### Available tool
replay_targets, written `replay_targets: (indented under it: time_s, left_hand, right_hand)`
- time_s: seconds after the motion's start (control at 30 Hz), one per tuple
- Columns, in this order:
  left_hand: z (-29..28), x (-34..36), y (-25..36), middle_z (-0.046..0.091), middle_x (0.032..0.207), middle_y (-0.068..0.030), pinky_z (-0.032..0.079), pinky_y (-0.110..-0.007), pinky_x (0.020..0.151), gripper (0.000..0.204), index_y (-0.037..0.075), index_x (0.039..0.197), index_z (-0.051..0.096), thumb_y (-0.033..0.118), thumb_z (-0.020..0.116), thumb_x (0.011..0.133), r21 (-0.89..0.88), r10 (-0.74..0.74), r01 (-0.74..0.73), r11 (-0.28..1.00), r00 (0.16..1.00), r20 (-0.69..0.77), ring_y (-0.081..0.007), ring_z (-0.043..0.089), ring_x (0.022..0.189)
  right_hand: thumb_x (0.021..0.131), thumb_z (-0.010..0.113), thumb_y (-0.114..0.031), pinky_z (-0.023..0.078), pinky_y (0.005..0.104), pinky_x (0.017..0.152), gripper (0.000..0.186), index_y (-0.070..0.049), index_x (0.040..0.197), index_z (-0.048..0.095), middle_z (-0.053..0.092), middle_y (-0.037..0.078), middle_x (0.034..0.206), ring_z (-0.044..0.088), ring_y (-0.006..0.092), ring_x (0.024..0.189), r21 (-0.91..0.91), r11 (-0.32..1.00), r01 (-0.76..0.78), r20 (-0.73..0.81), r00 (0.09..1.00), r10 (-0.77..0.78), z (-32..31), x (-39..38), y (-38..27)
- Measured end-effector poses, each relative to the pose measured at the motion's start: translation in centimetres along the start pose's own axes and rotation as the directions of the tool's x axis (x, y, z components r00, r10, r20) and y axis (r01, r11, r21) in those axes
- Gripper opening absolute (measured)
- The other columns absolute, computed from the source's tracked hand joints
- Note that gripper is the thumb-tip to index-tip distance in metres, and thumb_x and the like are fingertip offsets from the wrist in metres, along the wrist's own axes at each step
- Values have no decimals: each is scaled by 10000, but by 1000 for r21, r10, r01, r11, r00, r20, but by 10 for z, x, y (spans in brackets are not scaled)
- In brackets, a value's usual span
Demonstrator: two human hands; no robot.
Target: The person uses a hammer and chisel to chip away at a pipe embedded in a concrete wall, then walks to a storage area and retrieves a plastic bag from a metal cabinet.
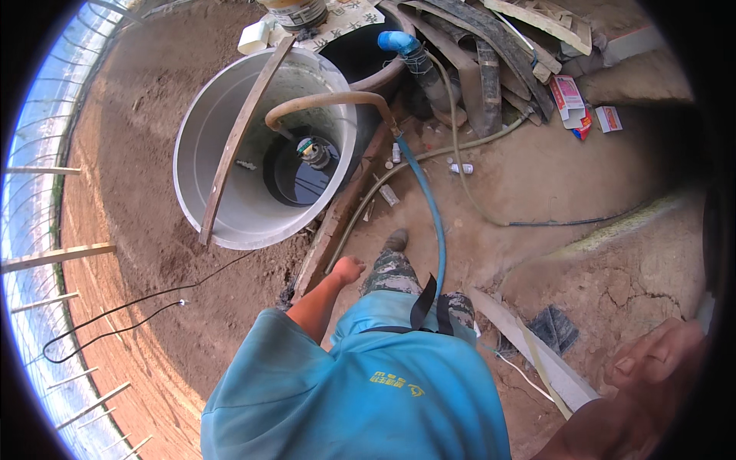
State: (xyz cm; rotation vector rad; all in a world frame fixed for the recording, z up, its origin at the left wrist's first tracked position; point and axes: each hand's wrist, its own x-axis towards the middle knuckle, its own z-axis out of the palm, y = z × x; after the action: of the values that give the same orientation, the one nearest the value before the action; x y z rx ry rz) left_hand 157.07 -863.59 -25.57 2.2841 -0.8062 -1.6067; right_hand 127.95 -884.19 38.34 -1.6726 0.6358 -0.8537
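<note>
My left hand hangs at my side, curled into a fist with nothing in it, above a wooden board lying on the soil. Close to the camera at the lower right, my right hand is raised with its fingers loosely spread, and it holds nothing. A blue hose runs from my waist toward a large grey tub. Dark water and a small pump sit at the tub's bottom. A tan hose arches over its rim and a wooden plank lies across it.
Behind the tub stand a black barrel and a blue pipe elbow. Planks and rubber strips pile up at the back right beside small cartons. A black cable loops over the soil at left. A pale board lies by my right foot.
</note>
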Motion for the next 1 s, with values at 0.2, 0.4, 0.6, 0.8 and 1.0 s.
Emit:
replay_targets:
  time_s: [0.2, 0.4, 0.6, 0.8, 1.0]
  left_hand:
    - [-29, 52, 76, 771, 928, -98, 584, -338, 733, 343, -21, 1134, 740, 257, 719, 935, -152, -89, 84, 985, 996, -30, -169, 735, 772]
    - [13, 79, 103, 766, 962, -101, 575, -321, 656, 329, -21, 1163, 732, 227, 717, 946, -127, -170, 171, 977, 985, 14, -172, 735, 767]
    - [60, 77, 177, 752, 889, -90, 562, -312, 588, 270, -24, 1086, 739, 196, 695, 936, -225, -236, 233, 946, 972, 15, -161, 702, 713]
    - [115, 100, 285, 758, 996, -106, 574, -392, 698, 304, 43, 1100, 749, 241, 715, 872, 184, 6, -28, 982, 993, 119, -254, 723, 846]
    - [160, 146, 418, 733, 1012, -91, 578, -429, 840, 199, 99, 937, 725, 245, 682, 809, 492, 457, -507, 707, 860, 229, -334, 686, 1058]
  right_hand:
    - [886, 675, -229, 478, 337, 905, 611, 37, 1411, 514, 592, 160, 1163, 567, 202, 980, -261, 944, -202, -386, 918, 90, -84, 45, 74]
    - [929, 648, -15, 490, 267, 883, 417, 37, 1338, 590, 640, 86, 1170, 568, 112, 966, -230, 776, -588, -509, 752, 419, -203, 39, 227]
    - [932, 702, -81, 537, 288, 789, 342, 30, 1252, 652, 711, 104, 1050, 633, 129, 876, -168, 622, -765, -487, 613, 622, -338, -16, 391]
    - [876, 729, -190, 574, 355, 780, 382, 40, 1180, 696, 774, 190, 989, 754, 258, 884, -160, 465, -871, -554, 470, 688, -435, -131, 543]
    - [861, 730, -234, 572, 380, 835, 352, 11, 1114, 730, 769, 206, 993, 751, 285, 958, -70, 229, -971, -502, 232, 833, -496, -208, 603]
